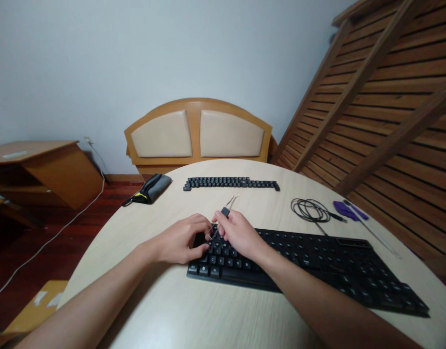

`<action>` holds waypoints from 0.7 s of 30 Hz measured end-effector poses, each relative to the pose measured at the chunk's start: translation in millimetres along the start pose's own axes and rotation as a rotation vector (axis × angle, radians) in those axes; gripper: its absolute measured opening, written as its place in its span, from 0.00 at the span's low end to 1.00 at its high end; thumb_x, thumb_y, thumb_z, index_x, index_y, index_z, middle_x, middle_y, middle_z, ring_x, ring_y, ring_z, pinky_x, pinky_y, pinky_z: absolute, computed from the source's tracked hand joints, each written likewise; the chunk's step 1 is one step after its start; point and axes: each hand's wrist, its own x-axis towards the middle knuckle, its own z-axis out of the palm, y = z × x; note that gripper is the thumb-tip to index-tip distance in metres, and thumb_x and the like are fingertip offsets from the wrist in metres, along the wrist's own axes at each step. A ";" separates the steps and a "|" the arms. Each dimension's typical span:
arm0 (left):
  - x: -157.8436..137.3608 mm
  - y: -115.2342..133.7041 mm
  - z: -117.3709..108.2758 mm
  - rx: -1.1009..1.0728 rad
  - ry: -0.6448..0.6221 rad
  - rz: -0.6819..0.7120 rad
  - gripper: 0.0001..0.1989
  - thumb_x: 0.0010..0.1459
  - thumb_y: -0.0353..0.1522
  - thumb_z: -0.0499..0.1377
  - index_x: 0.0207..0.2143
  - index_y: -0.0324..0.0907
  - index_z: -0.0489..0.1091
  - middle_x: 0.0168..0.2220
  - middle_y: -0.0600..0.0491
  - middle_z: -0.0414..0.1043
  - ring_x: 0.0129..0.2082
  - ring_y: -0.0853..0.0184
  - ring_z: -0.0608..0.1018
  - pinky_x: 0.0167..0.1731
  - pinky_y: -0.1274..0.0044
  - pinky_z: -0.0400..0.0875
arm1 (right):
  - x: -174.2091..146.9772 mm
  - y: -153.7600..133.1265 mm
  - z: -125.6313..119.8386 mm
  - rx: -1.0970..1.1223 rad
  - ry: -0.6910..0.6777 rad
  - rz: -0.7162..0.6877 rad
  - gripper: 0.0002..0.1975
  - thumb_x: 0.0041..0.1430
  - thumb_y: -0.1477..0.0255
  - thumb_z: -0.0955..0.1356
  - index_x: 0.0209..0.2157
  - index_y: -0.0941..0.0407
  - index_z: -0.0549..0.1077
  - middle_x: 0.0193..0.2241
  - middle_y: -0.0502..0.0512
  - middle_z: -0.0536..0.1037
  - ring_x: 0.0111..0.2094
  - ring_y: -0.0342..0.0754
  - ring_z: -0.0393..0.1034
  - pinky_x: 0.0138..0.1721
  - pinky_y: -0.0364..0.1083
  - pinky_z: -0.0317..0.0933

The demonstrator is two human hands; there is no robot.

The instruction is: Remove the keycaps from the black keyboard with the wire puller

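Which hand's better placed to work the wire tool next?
Likely the right hand: it grips the wire tool over the keyboard. The left hand is at the keyboard's left end, near the tool's lower end.

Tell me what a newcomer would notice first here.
Probably the left hand and right hand at the left end of the black keyboard, the right holding a thin wire tool. Beyond, keycaps sit in rows on the pale table. A slatted wooden structure looms at upper right.

Black keyboard (306,252), pale wood-grained table (168,305)
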 end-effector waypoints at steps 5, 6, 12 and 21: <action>-2.1 -1.2 -2.0 -0.082 -0.019 -0.052 0.15 0.52 0.35 0.65 0.41 0.43 0.67 0.43 0.49 0.70 0.45 0.58 0.72 0.47 0.66 0.67 | -1.4 -4.3 -14.7 -0.090 -0.140 -0.080 0.13 0.66 0.67 0.61 0.32 0.58 0.70 0.21 0.48 0.70 0.23 0.42 0.66 0.26 0.41 0.59; -2.4 -1.6 -1.9 -0.092 -0.018 -0.053 0.16 0.51 0.35 0.66 0.41 0.43 0.67 0.43 0.49 0.70 0.45 0.58 0.72 0.47 0.66 0.67 | -2.0 -1.4 -14.6 -0.099 -0.124 -0.105 0.13 0.67 0.66 0.61 0.32 0.58 0.70 0.22 0.48 0.69 0.24 0.42 0.66 0.27 0.41 0.59; -2.0 -4.5 -0.3 -0.130 -0.013 -0.044 0.12 0.53 0.36 0.65 0.39 0.44 0.68 0.41 0.50 0.72 0.44 0.59 0.71 0.47 0.67 0.66 | -8.2 16.3 -6.1 -0.057 -0.130 -0.164 0.15 0.68 0.64 0.60 0.31 0.57 0.70 0.22 0.47 0.70 0.25 0.42 0.66 0.30 0.41 0.60; 0.0 -4.4 0.0 -0.142 -0.021 -0.043 0.11 0.53 0.35 0.66 0.37 0.43 0.68 0.41 0.51 0.71 0.46 0.59 0.70 0.49 0.69 0.65 | -11.7 11.1 -7.4 -0.157 -0.157 -0.206 0.16 0.68 0.66 0.61 0.28 0.56 0.71 0.23 0.47 0.70 0.27 0.43 0.66 0.31 0.41 0.58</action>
